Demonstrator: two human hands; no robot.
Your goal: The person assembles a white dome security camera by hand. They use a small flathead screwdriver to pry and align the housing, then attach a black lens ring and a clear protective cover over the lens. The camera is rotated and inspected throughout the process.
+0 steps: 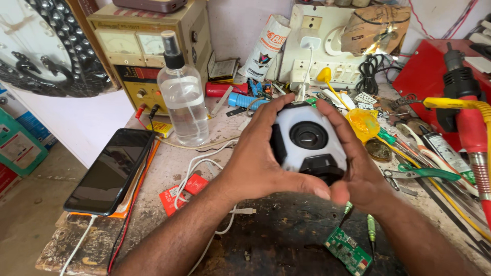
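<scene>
Green circuit board [349, 251] on the dark bench, left hand [255, 158] and right hand [358, 168] both wrapped round a white-and-black device [308, 140] (round black centre), smartphone [112, 170] lying left.

Head cam, downward, close over workbench [286, 240]

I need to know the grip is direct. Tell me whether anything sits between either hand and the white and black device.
Nothing visible does. The left hand and right hand both clasp the white and black device directly, bare fingers on its sides and lower edge, above the workbench.
</scene>
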